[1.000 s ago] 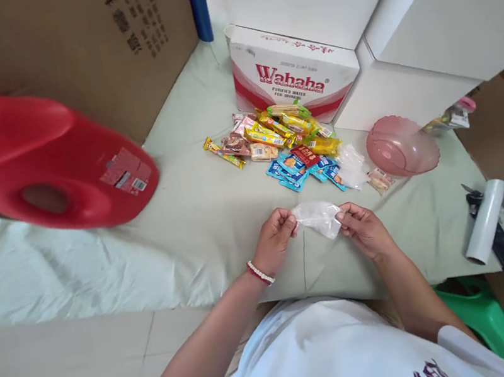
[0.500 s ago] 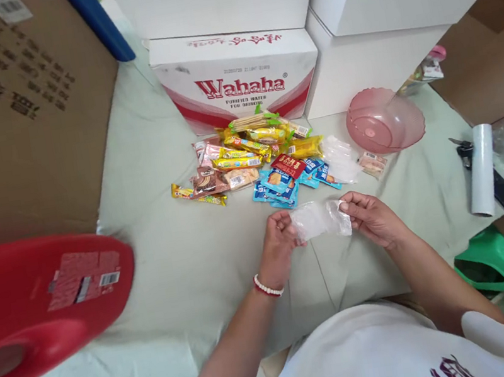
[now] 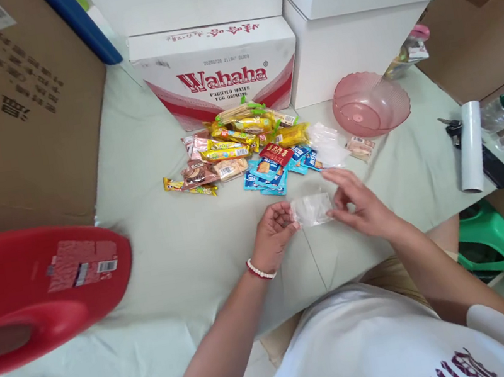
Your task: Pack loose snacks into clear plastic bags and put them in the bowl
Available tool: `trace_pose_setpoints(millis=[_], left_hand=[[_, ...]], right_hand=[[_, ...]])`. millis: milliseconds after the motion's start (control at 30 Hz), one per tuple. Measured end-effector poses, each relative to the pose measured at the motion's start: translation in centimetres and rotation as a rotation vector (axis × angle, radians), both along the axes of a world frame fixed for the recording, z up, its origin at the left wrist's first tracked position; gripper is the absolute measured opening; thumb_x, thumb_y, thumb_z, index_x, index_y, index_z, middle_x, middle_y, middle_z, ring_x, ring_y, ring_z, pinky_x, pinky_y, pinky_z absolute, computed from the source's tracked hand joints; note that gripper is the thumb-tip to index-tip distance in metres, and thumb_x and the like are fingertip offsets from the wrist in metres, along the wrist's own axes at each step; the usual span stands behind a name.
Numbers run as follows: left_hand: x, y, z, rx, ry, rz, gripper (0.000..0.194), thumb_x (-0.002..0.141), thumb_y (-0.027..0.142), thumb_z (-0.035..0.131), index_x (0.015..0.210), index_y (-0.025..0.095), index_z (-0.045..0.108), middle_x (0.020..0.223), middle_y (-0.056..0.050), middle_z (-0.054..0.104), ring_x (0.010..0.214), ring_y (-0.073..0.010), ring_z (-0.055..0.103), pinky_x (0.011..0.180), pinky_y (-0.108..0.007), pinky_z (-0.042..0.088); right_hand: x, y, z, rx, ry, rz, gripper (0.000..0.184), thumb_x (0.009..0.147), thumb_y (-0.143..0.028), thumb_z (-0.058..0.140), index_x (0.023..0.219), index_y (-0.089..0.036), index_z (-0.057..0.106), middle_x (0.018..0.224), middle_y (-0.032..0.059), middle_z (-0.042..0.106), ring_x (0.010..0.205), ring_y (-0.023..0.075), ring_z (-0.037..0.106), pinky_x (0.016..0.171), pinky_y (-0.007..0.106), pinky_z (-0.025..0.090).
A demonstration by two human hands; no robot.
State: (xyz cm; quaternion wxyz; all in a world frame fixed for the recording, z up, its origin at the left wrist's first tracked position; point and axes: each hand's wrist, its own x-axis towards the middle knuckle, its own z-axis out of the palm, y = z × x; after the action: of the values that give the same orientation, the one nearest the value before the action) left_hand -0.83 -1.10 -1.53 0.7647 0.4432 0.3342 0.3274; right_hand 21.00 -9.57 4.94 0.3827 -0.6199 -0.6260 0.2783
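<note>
A small clear plastic bag (image 3: 311,209) lies almost flat between my hands, above the pale cloth. My left hand (image 3: 273,236) pinches its left end with thumb and curled fingers. On the other side, my right hand (image 3: 363,204) has its fingers spread, with the thumb tip by the bag's right edge; whether it touches is hard to see. Just beyond are blue snack packets (image 3: 269,176), a red packet (image 3: 276,154), yellow-wrapped snacks (image 3: 231,152) and brown-wrapped pastries (image 3: 199,172). More clear bags (image 3: 327,143) lie to their right.
A Wahaha carton (image 3: 222,78) stands behind the snacks, white boxes beside it. The pink bowl (image 3: 370,105) is at the back right, near a plastic wrap roll (image 3: 470,147) and scissors (image 3: 452,128). A red jug (image 3: 47,284) and brown carton (image 3: 21,123) occupy the left.
My right fingers have come off the bag and spread apart. The bag now looks flatter and shorter, still in my left hand. The whole view has shifted slightly.
</note>
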Motion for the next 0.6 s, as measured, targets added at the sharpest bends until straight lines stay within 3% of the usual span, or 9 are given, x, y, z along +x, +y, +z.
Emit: trace_pose_setpoints(millis=[67, 133, 233, 433, 500, 600], left_hand=[[0.1, -0.5, 0.1, 0.055, 0.02, 0.027, 0.052, 0.065, 0.028, 0.085, 0.109, 0.022, 0.059, 0.102, -0.003, 0.061, 0.089, -0.0126, 0.059, 0.081, -0.026, 0.054], [-0.2, -0.9, 0.5, 0.117, 0.07, 0.104, 0.051, 0.066, 0.028, 0.084, 0.11, 0.022, 0.058, 0.103, -0.004, 0.061, 0.092, -0.0134, 0.059, 0.081, -0.026, 0.054], [-0.9, -1.3, 1.8, 0.247, 0.181, 0.238, 0.046, 0.072, 0.028, 0.079, 0.113, 0.022, 0.061, 0.104, -0.004, 0.061, 0.095, -0.0138, 0.06, 0.084, -0.026, 0.053], [-2.4, -1.1, 4.9, 0.654, 0.402, 0.544, 0.032, 0.081, 0.027, 0.075, 0.113, 0.023, 0.07, 0.112, -0.005, 0.058, 0.095, -0.0129, 0.061, 0.087, -0.027, 0.054], [-2.9, -0.5, 4.7, 0.669, 0.437, 0.618, 0.033, 0.08, 0.027, 0.077, 0.112, 0.023, 0.069, 0.11, -0.004, 0.059, 0.093, -0.0125, 0.062, 0.085, -0.026, 0.054], [-3.5, 0.8, 2.9, 0.618, 0.501, 0.64, 0.029, 0.077, 0.026, 0.077, 0.104, 0.02, 0.069, 0.103, -0.003, 0.061, 0.091, -0.0129, 0.063, 0.08, -0.025, 0.054]], right_hand=[[-0.4, 0.8, 0.0, -0.028, -0.076, 0.204, 0.057, 0.091, -0.025, 0.063, 0.147, -0.031, 0.052, 0.133, 0.0104, 0.061, 0.071, 0.0132, 0.058, 0.072, 0.031, 0.053], [0.0, 1.3, -0.1, -0.029, -0.194, 0.262, 0.037, 0.094, -0.022, 0.057, 0.13, -0.026, 0.066, 0.103, 0.0081, 0.07, 0.079, 0.0185, 0.062, 0.076, 0.032, 0.052], [1.9, 1.0, 0.3, 0.072, -0.315, 0.169, 0.025, 0.097, -0.021, 0.05, 0.106, -0.022, 0.073, 0.09, 0.0083, 0.07, 0.088, 0.0225, 0.065, 0.079, 0.034, 0.051], [5.3, -2.6, 1.3, 0.3, -0.247, -0.13, 0.019, 0.099, -0.029, 0.055, 0.101, -0.028, 0.074, 0.101, 0.0076, 0.072, 0.095, 0.0233, 0.067, 0.084, 0.038, 0.054], [5.6, -3.7, 0.2, 0.303, -0.178, -0.2, 0.018, 0.098, -0.031, 0.057, 0.1, -0.028, 0.075, 0.1, 0.0071, 0.071, 0.093, 0.0222, 0.068, 0.082, 0.037, 0.055], [6.0, -4.8, -2.6, 0.265, -0.03, -0.209, 0.019, 0.098, -0.031, 0.058, 0.099, -0.029, 0.077, 0.099, 0.0057, 0.07, 0.09, 0.0191, 0.068, 0.08, 0.034, 0.055]])
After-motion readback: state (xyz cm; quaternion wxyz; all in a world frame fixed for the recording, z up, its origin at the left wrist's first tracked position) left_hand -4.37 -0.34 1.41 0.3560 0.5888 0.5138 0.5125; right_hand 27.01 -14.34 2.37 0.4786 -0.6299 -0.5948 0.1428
